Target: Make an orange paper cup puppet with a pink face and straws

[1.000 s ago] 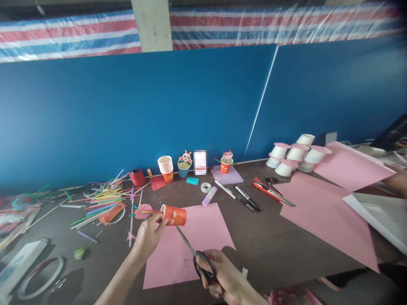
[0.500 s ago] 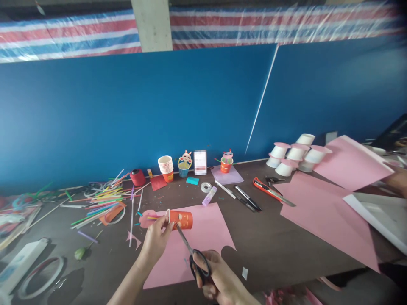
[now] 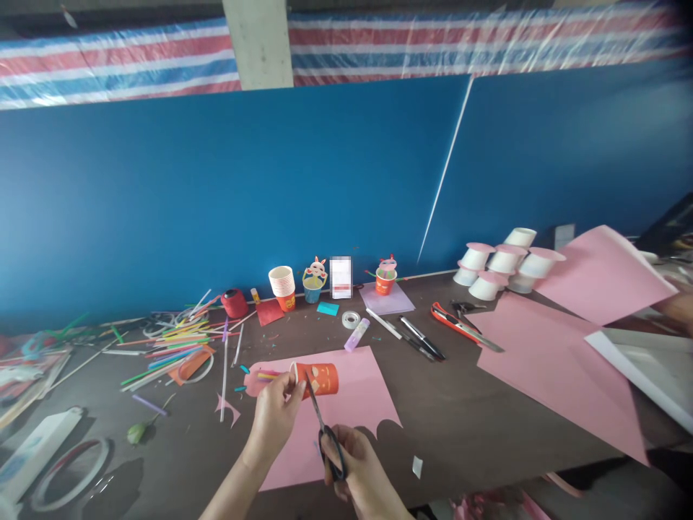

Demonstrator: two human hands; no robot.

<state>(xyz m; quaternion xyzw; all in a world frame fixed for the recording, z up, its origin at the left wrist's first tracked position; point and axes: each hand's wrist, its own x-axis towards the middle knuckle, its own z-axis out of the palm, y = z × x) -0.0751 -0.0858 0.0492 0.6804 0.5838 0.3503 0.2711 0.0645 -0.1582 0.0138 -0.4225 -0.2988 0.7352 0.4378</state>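
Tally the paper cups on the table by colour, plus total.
White upturned cups at right: 7
Red cup held sideways by the left hand, scissors in the right hand at it: 1
Red decorated cup: 1
Blue decorated cup: 1
Stack, number unclear: counted as 1
Total: 11

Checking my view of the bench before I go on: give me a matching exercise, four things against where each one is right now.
Things:
1. red cup
2. scissors
3. tape roll
4. white cups

Places:
A. piled by the blue wall, far right of the table
B. in the right hand, blades up at the cup
C. held on its side by the left hand, over the pink sheet
D. flat on the table, beyond the pink sheet

Pairs: 1-C, 2-B, 3-D, 4-A
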